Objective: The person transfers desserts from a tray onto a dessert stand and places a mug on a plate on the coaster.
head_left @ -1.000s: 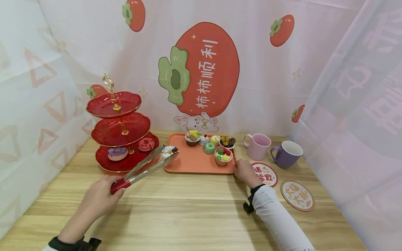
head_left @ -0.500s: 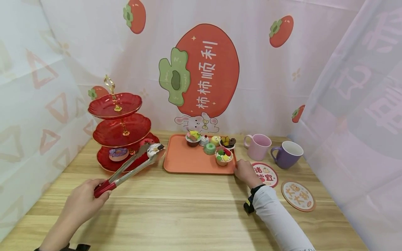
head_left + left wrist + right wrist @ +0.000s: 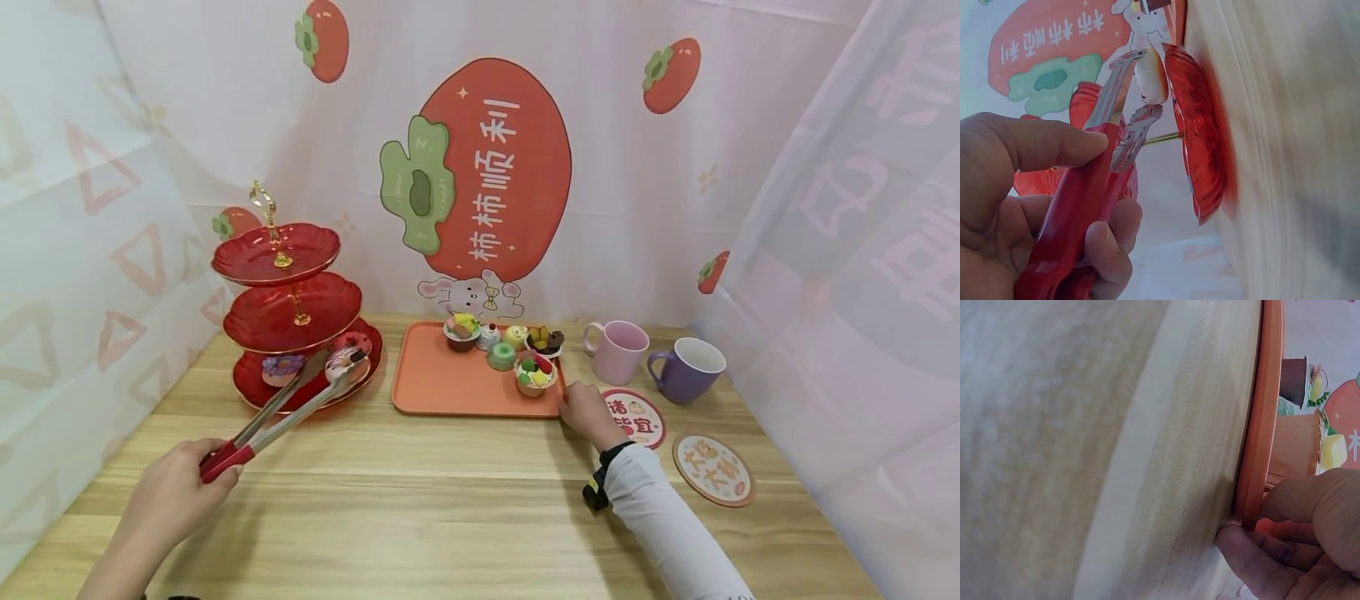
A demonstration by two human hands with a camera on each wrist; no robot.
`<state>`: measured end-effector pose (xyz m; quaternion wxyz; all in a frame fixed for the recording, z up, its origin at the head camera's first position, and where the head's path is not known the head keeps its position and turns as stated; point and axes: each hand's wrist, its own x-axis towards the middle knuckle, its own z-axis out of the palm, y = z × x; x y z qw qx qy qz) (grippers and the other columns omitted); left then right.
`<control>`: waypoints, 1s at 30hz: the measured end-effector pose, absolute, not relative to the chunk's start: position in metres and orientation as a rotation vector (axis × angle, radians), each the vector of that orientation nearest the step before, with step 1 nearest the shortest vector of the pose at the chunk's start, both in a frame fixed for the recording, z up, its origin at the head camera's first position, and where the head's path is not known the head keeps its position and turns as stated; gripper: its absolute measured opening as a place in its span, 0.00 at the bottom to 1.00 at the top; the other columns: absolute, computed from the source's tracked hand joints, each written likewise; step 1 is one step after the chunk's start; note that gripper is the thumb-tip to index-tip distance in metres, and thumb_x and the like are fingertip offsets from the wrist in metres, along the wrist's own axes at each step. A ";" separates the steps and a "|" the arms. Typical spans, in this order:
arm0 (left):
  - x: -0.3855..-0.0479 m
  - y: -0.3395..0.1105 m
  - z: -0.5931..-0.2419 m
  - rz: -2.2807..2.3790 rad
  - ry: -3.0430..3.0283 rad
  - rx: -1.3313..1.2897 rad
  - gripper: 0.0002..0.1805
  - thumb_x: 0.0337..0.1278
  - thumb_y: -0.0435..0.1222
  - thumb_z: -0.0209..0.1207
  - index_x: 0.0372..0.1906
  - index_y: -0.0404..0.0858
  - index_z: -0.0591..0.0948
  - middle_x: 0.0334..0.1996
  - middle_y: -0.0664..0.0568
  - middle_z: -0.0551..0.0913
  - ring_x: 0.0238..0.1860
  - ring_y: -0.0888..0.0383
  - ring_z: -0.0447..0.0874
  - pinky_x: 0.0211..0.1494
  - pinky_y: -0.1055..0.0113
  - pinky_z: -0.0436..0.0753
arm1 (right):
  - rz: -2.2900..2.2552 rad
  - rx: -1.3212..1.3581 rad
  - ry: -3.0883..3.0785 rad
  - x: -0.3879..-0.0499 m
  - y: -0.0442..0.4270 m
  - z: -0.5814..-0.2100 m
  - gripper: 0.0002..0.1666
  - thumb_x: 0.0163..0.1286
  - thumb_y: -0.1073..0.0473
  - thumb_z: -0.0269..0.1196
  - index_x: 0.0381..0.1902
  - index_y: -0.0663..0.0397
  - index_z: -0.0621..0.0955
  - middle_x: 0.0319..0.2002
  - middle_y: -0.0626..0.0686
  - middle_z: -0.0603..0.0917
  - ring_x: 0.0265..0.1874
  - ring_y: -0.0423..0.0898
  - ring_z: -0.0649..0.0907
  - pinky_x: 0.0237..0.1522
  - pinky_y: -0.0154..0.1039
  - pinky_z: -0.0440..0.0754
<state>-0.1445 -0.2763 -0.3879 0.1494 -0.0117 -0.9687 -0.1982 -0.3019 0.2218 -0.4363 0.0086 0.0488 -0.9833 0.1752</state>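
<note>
My left hand (image 3: 168,500) holds red-handled metal tongs (image 3: 232,461). Between the tong tips is a white toy donut (image 3: 341,367) with dark stripes, at the bottom plate (image 3: 251,382) of a red three-tier stand (image 3: 300,312). In the left wrist view this donut (image 3: 1151,78) is close to the plate's surface; whether it touches cannot be told. A purple-topped donut (image 3: 281,369) and a pink donut (image 3: 354,341), partly covered, lie on that plate. My right hand (image 3: 591,414) pinches the front right corner of an orange tray (image 3: 438,387), its rim (image 3: 1264,412) between thumb and fingers.
Several toy cakes, among them a fruit cupcake (image 3: 534,377) and a green cake (image 3: 502,357), stand on the tray. To the right are a pink mug (image 3: 621,350), a purple mug (image 3: 688,371) and two round coasters, one orange-rimmed (image 3: 714,469). Printed cloth surrounds the table.
My left hand has moved left and toward me, carrying the striped donut in the tongs from the tray's left edge to the stand's bottom plate. My right hand stays at the tray corner.
</note>
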 end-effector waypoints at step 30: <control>-0.145 -0.295 -0.397 -0.573 -2.879 0.055 0.20 0.45 0.34 0.62 0.41 0.23 0.77 0.23 0.43 0.75 0.23 0.48 0.71 0.23 0.57 0.67 | 0.508 0.214 -3.021 -0.301 0.224 -0.437 0.14 0.58 0.66 0.60 0.15 0.57 0.72 0.13 0.50 0.69 0.16 0.46 0.70 0.20 0.38 0.66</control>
